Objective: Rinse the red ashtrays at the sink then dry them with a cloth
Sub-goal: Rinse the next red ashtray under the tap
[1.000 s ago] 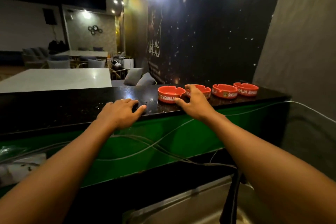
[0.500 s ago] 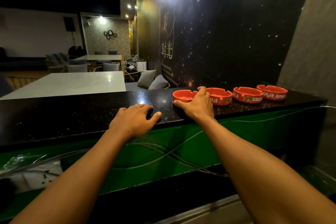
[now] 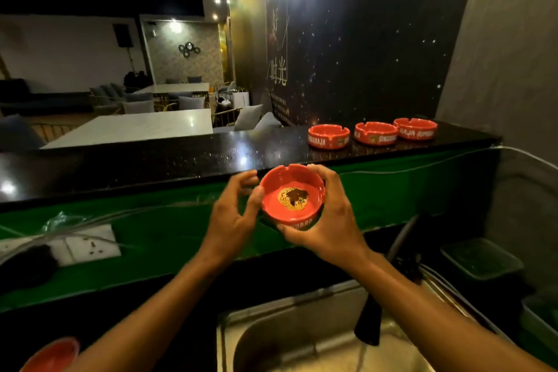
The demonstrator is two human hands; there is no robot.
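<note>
Four red ashtrays show up clearly, plus a red curved thing (image 3: 51, 355) at the bottom left corner that's too cut off to call. One ashtray (image 3: 292, 197) is up in the air between the hands, just this side of the desk (image 3: 181, 160) edge and above the sink (image 3: 302, 338). It's round so there's no real long axis, but it's tipped with the open bowl facing back toward the camera and the base pointing away toward the green panel (image 3: 157, 229). You can see right into it: glossy red inside, a gold round emblem on the floor with a dark brown blotch over it, notches cut in the rim, and gold lettering on the outer wall, partly hidden by fingers.

Right hand (image 3: 329, 220) has it gripped, thumb under the lower wall and fingers curled over the far right rim. Left hand (image 3: 232, 214) is just beside it on the left, fingers curved, thumb about touching the rim; it's blurry, so I can't tell if it's really holding on.

Other three ashtrays (image 3: 376, 133) sit in a row on the black desk, beyond and to the right of the right hand, upright, close together, same red with gold print.

Dark faucet (image 3: 370, 315) sits below the right forearm, a thin stream of water coming off it.
</note>
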